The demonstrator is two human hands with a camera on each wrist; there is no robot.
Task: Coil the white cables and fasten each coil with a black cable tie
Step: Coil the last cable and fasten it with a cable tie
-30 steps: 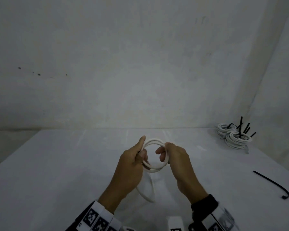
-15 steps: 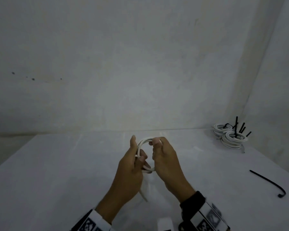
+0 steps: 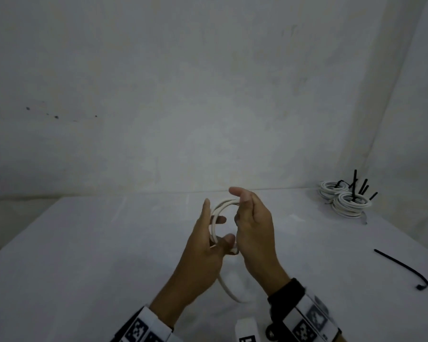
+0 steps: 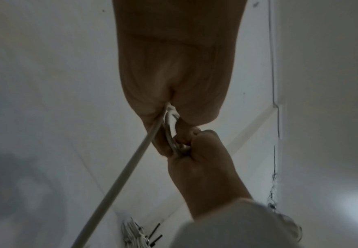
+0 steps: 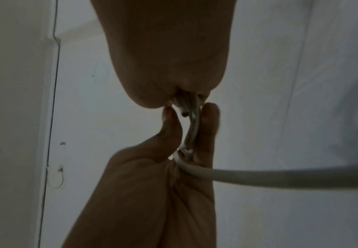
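A white cable (image 3: 217, 210) is wound into a small coil held above the table (image 3: 109, 255) between both hands. My left hand (image 3: 209, 233) grips the coil's left side, thumb pointing up, fingers behind the loops. My right hand (image 3: 247, 218) curls round the coil's right side, index finger raised above it. The loose tail (image 3: 226, 288) hangs to the table. The left wrist view shows the coil (image 4: 170, 132) edge-on and the tail (image 4: 120, 181). The right wrist view shows the coil (image 5: 192, 127) pinched by both hands. A loose black cable tie (image 3: 403, 267) lies at the right.
Several coiled white cables fastened with black ties (image 3: 344, 199) are piled at the table's back right corner, near the wall (image 3: 208, 95); the same finished coils (image 4: 131, 234) appear low in the left wrist view. The table's right edge runs just beyond the loose tie.
The right hand has slid from the coil's right side up over its top and closed in on the left hand. The coil has turned from facing me to nearly edge-on.
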